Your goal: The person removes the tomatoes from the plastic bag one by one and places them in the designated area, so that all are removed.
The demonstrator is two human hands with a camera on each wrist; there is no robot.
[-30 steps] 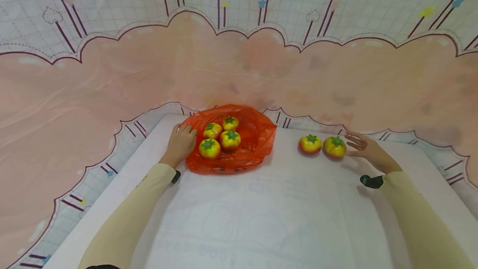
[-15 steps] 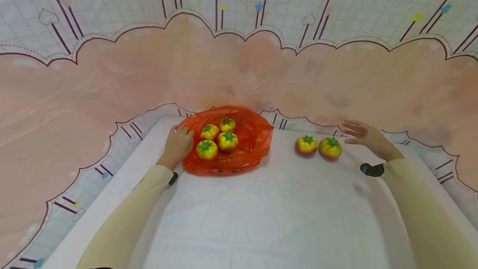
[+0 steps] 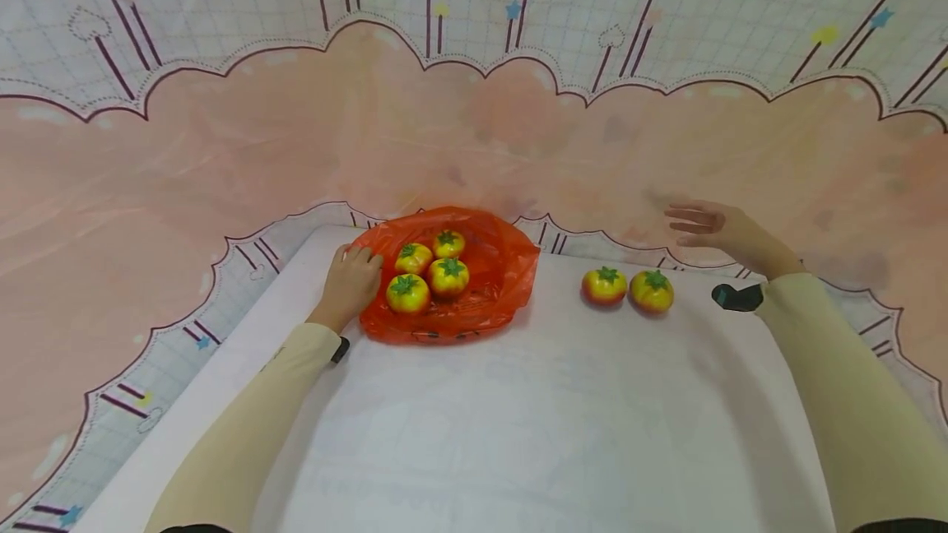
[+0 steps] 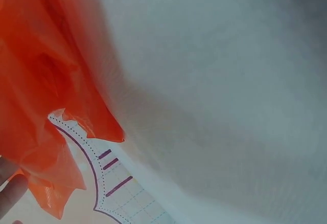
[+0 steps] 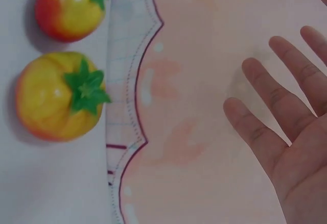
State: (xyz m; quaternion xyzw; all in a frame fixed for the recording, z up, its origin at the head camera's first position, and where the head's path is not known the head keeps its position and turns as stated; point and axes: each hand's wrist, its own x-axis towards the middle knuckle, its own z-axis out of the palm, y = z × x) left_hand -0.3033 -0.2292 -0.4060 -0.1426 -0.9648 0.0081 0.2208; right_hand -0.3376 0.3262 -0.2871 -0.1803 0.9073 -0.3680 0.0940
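A red plastic bag (image 3: 489, 270) lies spread on the table, with several yellow-red fruits with green tops (image 3: 448, 278) in it. My left hand (image 3: 354, 282) pinches the bag's left edge; the left wrist view shows fingertips (image 4: 13, 191) against the orange-looking plastic (image 4: 41, 106). Two more fruits stand side by side to the right, one (image 3: 603, 288) left of the other (image 3: 652, 293). Above and right of them my right hand (image 3: 722, 230) is raised with fingers spread, holding nothing. In the right wrist view, that hand (image 5: 296, 127) is apart from both fruits (image 5: 51, 98).
The white table (image 3: 474, 434) reaches toward the front. Behind and beside it hangs a pink and white cloth (image 3: 333, 130) printed with candles and scalloped outlines. Dark straps sit at both wrists.
My right hand has lifted up and away from the right-hand fruit, its fingers spread. My left hand stays at the bag's edge. The view has shifted slightly.
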